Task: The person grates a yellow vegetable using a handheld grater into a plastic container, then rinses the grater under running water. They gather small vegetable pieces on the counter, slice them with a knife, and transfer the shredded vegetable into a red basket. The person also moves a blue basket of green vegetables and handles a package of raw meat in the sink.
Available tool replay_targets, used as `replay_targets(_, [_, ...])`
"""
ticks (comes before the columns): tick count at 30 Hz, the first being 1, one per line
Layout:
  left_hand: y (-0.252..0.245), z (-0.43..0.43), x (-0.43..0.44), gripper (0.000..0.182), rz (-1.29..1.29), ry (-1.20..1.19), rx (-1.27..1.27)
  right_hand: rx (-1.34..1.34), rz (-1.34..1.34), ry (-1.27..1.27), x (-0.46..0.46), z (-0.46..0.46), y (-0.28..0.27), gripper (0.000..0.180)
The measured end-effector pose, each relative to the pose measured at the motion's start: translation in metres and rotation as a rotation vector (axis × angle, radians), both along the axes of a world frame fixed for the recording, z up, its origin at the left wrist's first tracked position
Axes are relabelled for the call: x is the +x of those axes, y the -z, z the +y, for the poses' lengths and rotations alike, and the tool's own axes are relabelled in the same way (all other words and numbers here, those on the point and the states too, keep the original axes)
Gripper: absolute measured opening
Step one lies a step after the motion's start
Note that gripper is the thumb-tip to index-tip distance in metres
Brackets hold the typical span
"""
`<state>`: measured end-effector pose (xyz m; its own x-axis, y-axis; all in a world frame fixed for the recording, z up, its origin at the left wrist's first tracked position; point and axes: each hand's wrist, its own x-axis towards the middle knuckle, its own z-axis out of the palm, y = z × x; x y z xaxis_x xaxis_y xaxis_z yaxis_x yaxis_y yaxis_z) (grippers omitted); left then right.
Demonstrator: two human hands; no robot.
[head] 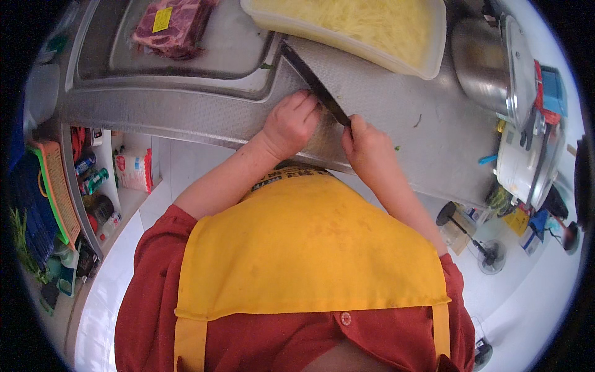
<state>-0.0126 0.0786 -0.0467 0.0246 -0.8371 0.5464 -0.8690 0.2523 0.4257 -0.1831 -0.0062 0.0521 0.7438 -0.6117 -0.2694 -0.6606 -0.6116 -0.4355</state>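
Note:
My right hand (369, 144) grips the handle of a kitchen knife (312, 78), its dark, broad blade slanting up and left over the metal worktop (390, 100). Close against the blade's left side is my left hand (293, 123), fingers curled down near the worktop. Whatever may lie under those fingers is hidden. Beyond the knife tip stands a plastic tub (409, 69) of pale yellow shreds (358, 21). To the upper left, a block of raw meat (179, 30) with a yellow label rests in a recessed metal basin (237, 51).
At the right stand a steel pot (479, 65) with a glass lid (518, 65) and a white cooker (518, 162). Open shelves (132, 190) with cans lie below left, beside an orange basket (60, 190). A fan (490, 255) stands at the lower right.

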Motion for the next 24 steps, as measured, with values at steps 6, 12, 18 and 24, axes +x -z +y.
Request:
replay_targets(6, [0.002,0.002,-0.001,0.031,0.018,0.011,0.042,-0.012,0.046,0.012,-0.001,0.004,-0.006,0.015])
replay_targets(12, [0.006,0.001,-0.001,0.027,0.004,-0.001,-0.024,-0.035,0.028,0.007,0.003,0.001,-0.002,0.013])
replay_targets(18, [0.005,0.002,-0.001,0.026,0.030,0.014,0.027,-0.018,-0.038,0.021,0.003,0.002,0.008,0.015])
replay_targets(24, [0.005,0.002,0.000,0.025,0.025,-0.008,0.012,0.011,0.019,-0.008,0.003,0.000,-0.006,0.015])
